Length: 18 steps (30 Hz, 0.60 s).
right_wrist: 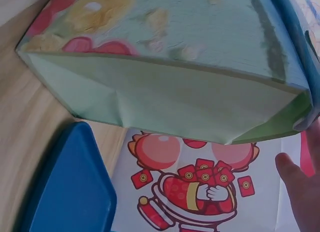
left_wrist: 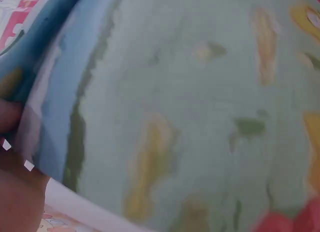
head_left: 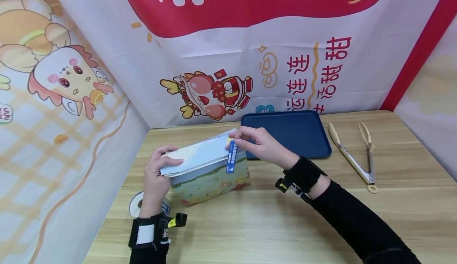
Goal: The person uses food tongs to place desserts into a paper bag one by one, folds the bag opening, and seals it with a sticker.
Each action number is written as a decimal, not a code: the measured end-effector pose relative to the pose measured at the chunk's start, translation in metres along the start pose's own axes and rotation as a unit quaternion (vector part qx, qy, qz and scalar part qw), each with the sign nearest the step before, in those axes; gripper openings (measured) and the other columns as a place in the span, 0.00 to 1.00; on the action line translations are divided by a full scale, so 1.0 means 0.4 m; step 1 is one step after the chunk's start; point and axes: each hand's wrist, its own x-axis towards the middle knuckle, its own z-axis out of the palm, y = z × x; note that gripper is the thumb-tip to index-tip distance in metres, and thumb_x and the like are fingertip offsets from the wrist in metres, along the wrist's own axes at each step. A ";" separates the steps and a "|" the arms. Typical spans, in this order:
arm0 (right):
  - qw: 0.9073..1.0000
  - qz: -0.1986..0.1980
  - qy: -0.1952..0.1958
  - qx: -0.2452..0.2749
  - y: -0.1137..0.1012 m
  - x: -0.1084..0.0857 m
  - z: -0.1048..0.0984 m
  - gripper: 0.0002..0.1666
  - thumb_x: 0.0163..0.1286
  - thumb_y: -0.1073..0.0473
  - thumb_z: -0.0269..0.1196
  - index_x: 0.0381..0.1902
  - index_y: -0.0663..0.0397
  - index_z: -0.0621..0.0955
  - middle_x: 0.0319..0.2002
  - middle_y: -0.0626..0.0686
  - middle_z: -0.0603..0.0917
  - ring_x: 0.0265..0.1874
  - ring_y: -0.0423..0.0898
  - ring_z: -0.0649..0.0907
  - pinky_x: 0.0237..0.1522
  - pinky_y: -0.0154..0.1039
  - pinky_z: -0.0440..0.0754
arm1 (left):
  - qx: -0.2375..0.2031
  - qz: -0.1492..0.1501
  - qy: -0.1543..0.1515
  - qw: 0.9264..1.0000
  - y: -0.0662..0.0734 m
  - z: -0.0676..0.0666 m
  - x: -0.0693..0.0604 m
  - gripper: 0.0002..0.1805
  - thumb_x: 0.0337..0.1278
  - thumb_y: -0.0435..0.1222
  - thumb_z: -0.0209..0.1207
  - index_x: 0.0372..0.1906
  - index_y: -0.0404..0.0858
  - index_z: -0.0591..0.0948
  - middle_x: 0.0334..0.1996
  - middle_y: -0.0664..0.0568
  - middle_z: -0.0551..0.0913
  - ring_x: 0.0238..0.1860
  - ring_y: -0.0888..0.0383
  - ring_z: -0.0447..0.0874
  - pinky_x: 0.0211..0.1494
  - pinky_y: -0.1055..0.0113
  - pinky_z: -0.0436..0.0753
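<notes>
A paper bag (head_left: 210, 186) with painted flowers and a pale blue top folded over stands on the table, leaning a little. My left hand (head_left: 158, 171) grips the left end of the fold, thumb on top. At the right end, a narrow blue label (head_left: 231, 161) hangs over the bag's front. My right hand (head_left: 262, 143) pinches its upper end between thumb and fingers, right at the fold. The painted side of the bag (left_wrist: 190, 92) fills the left wrist view. In the right wrist view the bag's creased side panel (right_wrist: 165, 97) faces the camera.
Partly hidden behind my left wrist lies a roll of labels (head_left: 135, 205). A dark blue tray (head_left: 289, 133) is at the back of the table, right of the bag. Metal tongs (head_left: 351, 161) with beige tips lie spread farther right. Printed cloth hangs behind and at the sides.
</notes>
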 end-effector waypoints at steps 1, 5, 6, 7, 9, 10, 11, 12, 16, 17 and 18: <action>1.000 -0.001 0.004 -0.025 -0.002 0.000 0.002 0.08 0.76 0.57 0.53 0.37 0.51 0.77 0.47 0.52 0.89 0.58 0.47 0.82 0.63 0.50 0.76 | 0.007 -0.009 -0.003 1.000 -0.002 -0.002 -0.002 0.12 0.54 0.18 0.56 0.27 0.33 0.87 0.53 0.49 0.80 0.59 0.66 0.74 0.62 0.78 0.69; 0.992 -0.019 0.014 -0.121 -0.017 0.004 0.010 0.06 0.74 0.58 0.56 0.39 0.51 0.79 0.45 0.51 0.87 0.49 0.45 0.81 0.52 0.43 0.78 | 0.019 -0.059 -0.031 0.998 -0.009 -0.015 -0.011 0.15 0.61 0.21 0.52 0.31 0.35 0.88 0.62 0.52 0.75 0.64 0.69 0.67 0.67 0.75 0.62; 0.989 -0.025 0.011 -0.143 -0.024 0.007 0.011 0.06 0.74 0.58 0.56 0.39 0.51 0.79 0.43 0.50 0.86 0.46 0.44 0.80 0.49 0.41 0.77 | 0.020 -0.067 -0.040 0.997 -0.010 -0.019 -0.013 0.15 0.62 0.21 0.51 0.33 0.35 0.88 0.64 0.54 0.74 0.65 0.69 0.66 0.67 0.74 0.61; 0.985 -0.034 0.007 -0.166 -0.031 0.009 0.013 0.05 0.74 0.58 0.57 0.39 0.51 0.80 0.41 0.49 0.85 0.44 0.44 0.78 0.47 0.40 0.76 | 0.017 -0.072 -0.049 0.996 -0.012 -0.023 -0.015 0.16 0.63 0.21 0.50 0.34 0.35 0.88 0.64 0.54 0.72 0.66 0.68 0.65 0.68 0.74 0.60; 0.977 -0.051 -0.008 -0.208 -0.045 0.018 0.019 0.05 0.73 0.57 0.57 0.39 0.50 0.80 0.34 0.47 0.81 0.38 0.42 0.75 0.43 0.38 0.73 | 0.002 -0.074 -0.069 0.995 -0.014 -0.032 -0.017 0.19 0.64 0.21 0.45 0.36 0.35 0.88 0.66 0.53 0.70 0.67 0.66 0.64 0.67 0.73 0.60; 0.972 -0.059 -0.016 -0.227 -0.051 0.024 0.024 0.05 0.73 0.56 0.57 0.39 0.49 0.80 0.32 0.46 0.80 0.36 0.41 0.74 0.41 0.37 0.72 | -0.011 -0.070 -0.080 0.994 -0.016 -0.036 -0.018 0.21 0.63 0.19 0.43 0.38 0.34 0.87 0.67 0.52 0.69 0.67 0.64 0.63 0.67 0.73 0.60; 0.968 -0.063 -0.026 -0.241 -0.057 0.029 0.028 0.06 0.74 0.56 0.57 0.38 0.48 0.80 0.31 0.45 0.79 0.34 0.40 0.73 0.40 0.36 0.71 | -0.025 -0.067 -0.089 0.993 -0.017 -0.040 -0.018 0.22 0.62 0.19 0.41 0.39 0.33 0.87 0.67 0.50 0.68 0.68 0.62 0.62 0.66 0.73 0.61; 0.965 -0.068 -0.035 -0.251 -0.062 0.036 0.034 0.06 0.74 0.55 0.57 0.38 0.48 0.80 0.30 0.44 0.78 0.33 0.39 0.73 0.38 0.35 0.71 | -0.039 -0.064 -0.099 0.992 -0.017 -0.043 -0.019 0.24 0.60 0.18 0.39 0.40 0.33 0.86 0.68 0.49 0.67 0.68 0.61 0.62 0.65 0.72 0.62; 0.958 -0.075 -0.057 -0.272 -0.071 0.061 0.058 0.07 0.74 0.54 0.57 0.36 0.47 0.80 0.28 0.43 0.76 0.27 0.37 0.72 0.32 0.31 0.70 | -0.093 -0.059 -0.128 0.986 -0.016 -0.053 -0.022 0.29 0.45 0.19 0.37 0.45 0.33 0.85 0.69 0.48 0.65 0.67 0.56 0.62 0.59 0.69 0.66; 0.956 -0.076 -0.059 -0.277 -0.071 0.066 0.064 0.07 0.73 0.54 0.58 0.36 0.46 0.80 0.28 0.43 0.77 0.27 0.37 0.72 0.32 0.31 0.70 | -0.099 -0.058 -0.131 0.985 -0.015 -0.054 -0.024 0.30 0.42 0.19 0.37 0.46 0.33 0.85 0.69 0.48 0.65 0.66 0.55 0.63 0.58 0.69 0.67; 0.955 -0.077 -0.060 -0.281 -0.071 0.071 0.070 0.07 0.73 0.54 0.58 0.35 0.46 0.80 0.28 0.43 0.78 0.27 0.37 0.73 0.32 0.31 0.70 | -0.103 -0.054 -0.132 0.984 -0.014 -0.054 -0.025 0.31 0.40 0.20 0.37 0.47 0.33 0.84 0.68 0.47 0.65 0.66 0.55 0.63 0.58 0.68 0.67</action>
